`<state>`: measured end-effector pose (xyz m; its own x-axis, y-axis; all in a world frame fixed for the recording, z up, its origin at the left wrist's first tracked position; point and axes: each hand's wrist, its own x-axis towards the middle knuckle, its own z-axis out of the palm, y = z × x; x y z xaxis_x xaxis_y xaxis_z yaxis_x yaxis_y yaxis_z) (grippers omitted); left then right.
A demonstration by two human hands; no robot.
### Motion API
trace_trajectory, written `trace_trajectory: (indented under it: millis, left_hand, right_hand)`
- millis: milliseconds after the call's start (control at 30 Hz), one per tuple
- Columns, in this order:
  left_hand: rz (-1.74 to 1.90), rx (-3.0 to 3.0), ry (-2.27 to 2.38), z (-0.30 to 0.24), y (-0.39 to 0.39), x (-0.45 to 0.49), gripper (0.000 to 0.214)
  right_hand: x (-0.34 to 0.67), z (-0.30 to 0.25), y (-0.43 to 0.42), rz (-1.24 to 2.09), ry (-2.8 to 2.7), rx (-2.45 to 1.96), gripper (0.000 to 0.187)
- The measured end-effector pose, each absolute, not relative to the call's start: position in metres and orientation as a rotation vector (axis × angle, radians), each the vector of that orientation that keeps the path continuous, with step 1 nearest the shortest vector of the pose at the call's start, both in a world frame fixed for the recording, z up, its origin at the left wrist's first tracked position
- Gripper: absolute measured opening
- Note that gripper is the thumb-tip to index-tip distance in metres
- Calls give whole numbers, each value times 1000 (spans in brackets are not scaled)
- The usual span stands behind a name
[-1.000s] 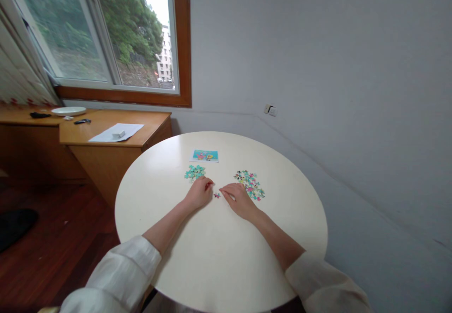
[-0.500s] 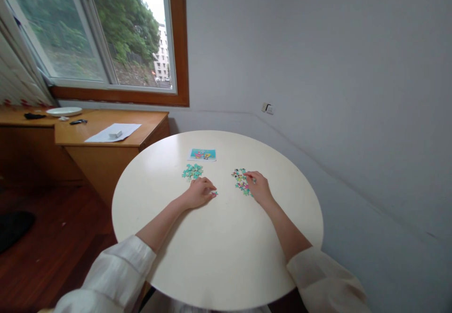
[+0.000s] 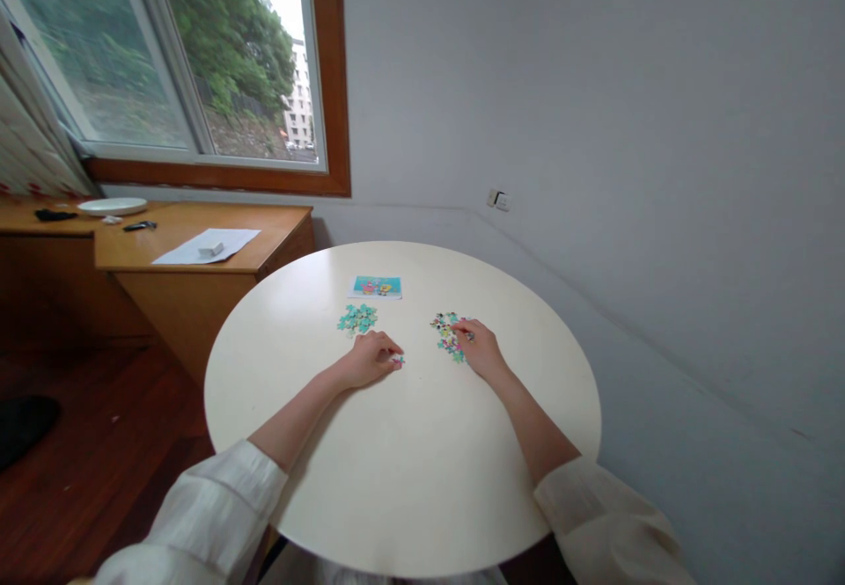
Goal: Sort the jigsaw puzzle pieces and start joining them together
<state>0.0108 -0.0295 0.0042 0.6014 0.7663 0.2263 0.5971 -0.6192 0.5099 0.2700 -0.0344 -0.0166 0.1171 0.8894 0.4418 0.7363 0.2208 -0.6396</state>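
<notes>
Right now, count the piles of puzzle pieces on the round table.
2: a teal pile beyond the left hand, and a multicoloured pile under the right hand, which may hide more pieces.

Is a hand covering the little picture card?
No, the picture card lies bare on the table, beyond both the left hand and the right hand.
</notes>
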Motion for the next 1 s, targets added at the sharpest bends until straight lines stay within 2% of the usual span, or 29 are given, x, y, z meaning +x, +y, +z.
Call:
trace_trajectory:
  millis: [300, 767, 1000]
  left_hand:
    - [646, 2415, 1108, 2, -26, 10, 21]
    - [675, 2429, 1071, -2, -23, 9, 17]
    - [698, 2416, 1104, -2, -23, 9, 26]
  right_hand:
    - [262, -18, -35, 157, -1765, -1660, 7]
    - [258, -14, -40, 65, -1840, -1834, 20]
    - [254, -9, -44, 62, -1860, -1861, 21]
